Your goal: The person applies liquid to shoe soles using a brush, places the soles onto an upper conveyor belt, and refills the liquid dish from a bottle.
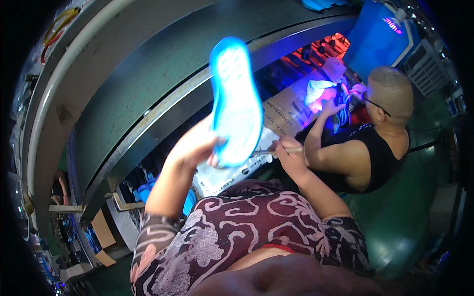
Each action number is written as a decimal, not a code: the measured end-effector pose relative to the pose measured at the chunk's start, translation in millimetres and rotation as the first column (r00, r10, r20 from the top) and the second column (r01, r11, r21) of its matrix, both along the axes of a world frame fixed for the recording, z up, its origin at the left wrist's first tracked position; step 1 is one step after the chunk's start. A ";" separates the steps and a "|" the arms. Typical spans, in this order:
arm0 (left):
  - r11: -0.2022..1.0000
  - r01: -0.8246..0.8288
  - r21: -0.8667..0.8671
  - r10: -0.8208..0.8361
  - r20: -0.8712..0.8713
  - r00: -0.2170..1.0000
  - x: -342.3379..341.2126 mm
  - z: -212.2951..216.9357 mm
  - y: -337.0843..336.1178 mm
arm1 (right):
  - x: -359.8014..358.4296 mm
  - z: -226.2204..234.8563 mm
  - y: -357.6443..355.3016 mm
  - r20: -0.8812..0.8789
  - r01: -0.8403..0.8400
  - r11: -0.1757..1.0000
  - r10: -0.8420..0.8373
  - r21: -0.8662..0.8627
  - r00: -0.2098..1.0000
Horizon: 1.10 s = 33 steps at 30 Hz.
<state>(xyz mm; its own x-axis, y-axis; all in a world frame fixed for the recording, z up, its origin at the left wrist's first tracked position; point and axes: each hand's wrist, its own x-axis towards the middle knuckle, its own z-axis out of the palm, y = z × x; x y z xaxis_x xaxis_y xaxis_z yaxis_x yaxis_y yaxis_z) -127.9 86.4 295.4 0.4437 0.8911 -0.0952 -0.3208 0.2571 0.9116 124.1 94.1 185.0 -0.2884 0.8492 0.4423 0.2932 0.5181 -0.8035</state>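
My left hand (197, 145) holds up a shoe sole (235, 101) that glows blue-white under violet light, its flat underside turned toward me. The fingers grip it at the lower end. My right hand (289, 155) is closed on a thin brush (269, 152) with a pale handle. The brush tip points left and reaches the sole's lower right edge. Both forearms rise from my patterned dark red top at the bottom of the picture.
A long grey conveyor line (148, 74) curves across the upper left. To the right sits another person in a black sleeveless top (365, 153), with hands on a shoe part under pink-violet light. A blue machine (380, 39) stands behind. Printed paper (217, 177) covers the bench below my hands.
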 end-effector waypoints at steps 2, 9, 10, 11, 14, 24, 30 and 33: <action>0.996 0.073 0.042 -0.074 0.035 0.997 12.4 15.8 87.2 | 2.6 1.0 -2.4 -0.057 0.036 0.998 -0.039 -0.061 0.998; 0.956 -0.288 -0.062 0.291 0.350 0.890 49.4 19.9 167.9 | 7.3 -4.7 -9.4 -0.157 0.090 0.947 -0.143 -0.307 0.977; 0.958 -0.284 -0.045 0.284 0.299 0.911 50.9 9.2 145.9 | 12.3 -12.6 -9.7 -0.178 0.097 0.940 -0.162 -0.327 0.971; 0.956 -0.295 0.007 0.288 0.192 0.938 42.9 -1.9 120.8 | 14.5 -18.6 -10.1 -0.187 0.099 0.941 -0.167 -0.323 0.968; 0.894 -0.406 0.192 0.441 -0.209 0.873 -15.2 -67.7 35.8 | 10.5 -36.1 -9.1 -0.237 0.072 0.953 -0.146 -0.295 0.960; 0.436 -0.533 0.725 0.314 -0.678 -0.665 -184.2 -258.2 -294.8 | -27.2 -55.6 1.0 -0.369 -0.279 0.840 0.102 -0.466 0.924; 0.504 -0.771 0.390 0.333 -0.911 -0.243 -213.6 -313.7 -317.4 | -66.7 -54.6 -14.1 -0.374 -0.400 0.819 0.249 -0.410 0.893; 0.460 -0.768 0.446 0.403 -0.875 -0.268 -205.5 -293.3 -328.6 | -76.8 -52.3 -22.2 -0.368 -0.416 0.799 0.265 -0.434 0.891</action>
